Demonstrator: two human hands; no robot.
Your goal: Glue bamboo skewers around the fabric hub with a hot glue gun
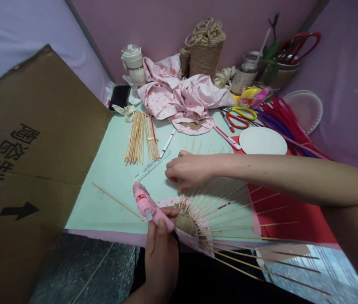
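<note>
At the front edge of the table (109, 215) is the round disc (187, 223) with its fanned sticks (248, 226), the fingers of the left hand (162, 255) wrapped round a pink glue gun (153, 210) beside it, those of the right hand (193, 171) curled, whether on a stick I cannot tell. Small dabs of glue at each root and even spacing should serve best. Room opens leftward towards the cardboard box (61, 143), but sticks jutting past the edge could snag.

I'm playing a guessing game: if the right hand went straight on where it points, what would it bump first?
Probably the clear, straight plastic ruler, just ahead of the right hand. The hand's height is hard to judge, so it might pass over.
</note>
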